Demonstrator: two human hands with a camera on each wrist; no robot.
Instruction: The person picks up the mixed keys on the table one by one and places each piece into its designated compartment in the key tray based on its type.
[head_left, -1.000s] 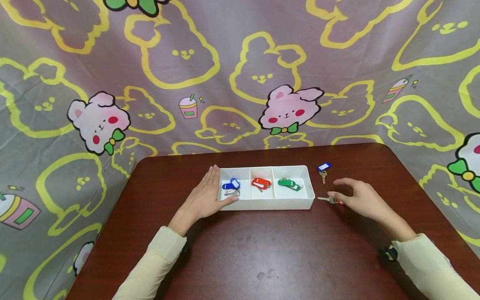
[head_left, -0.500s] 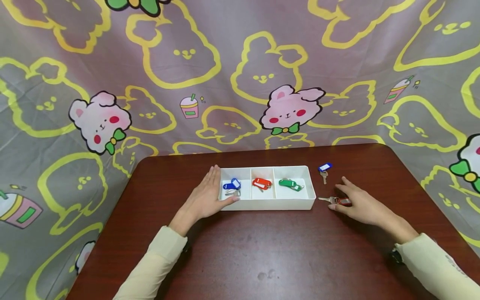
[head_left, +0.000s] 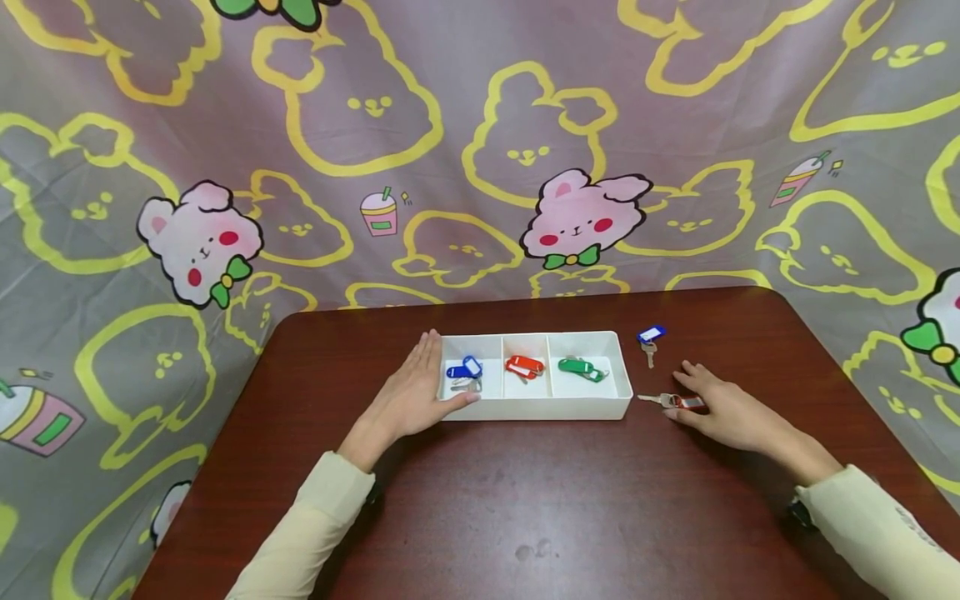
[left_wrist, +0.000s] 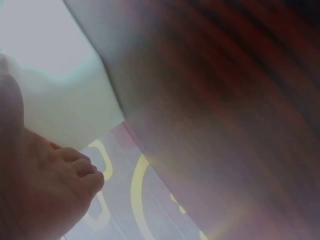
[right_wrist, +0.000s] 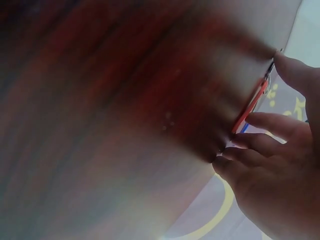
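A white three-compartment tray (head_left: 536, 409) lies on the table, its left end against my left hand (head_left: 411, 392). That hand's fingers are straight along the end wall, with the thumb on the front rim. Blue-tagged keys (head_left: 465, 370) are in the left compartment, red-tagged keys (head_left: 524, 366) in the middle, green-tagged keys (head_left: 581, 367) in the right. Beyond the tray's right end lies a key with a red tag (head_left: 689, 403). My right hand (head_left: 731, 414) is spread about this tag, fingertips down at the table in the right wrist view; the red tag (right_wrist: 250, 106) shows between thumb and fingers.
A key with a blue tag (head_left: 651, 336) lies behind the red-tagged one, near the tray's back right corner. The brown table (head_left: 525, 500) has rounded back corners. A patterned curtain (head_left: 450, 167) hangs behind and at both sides.
My right hand has drawn slightly right and lowered to the table, its fingers spreading, so the red tag now shows. The left hand and the tray stay put.
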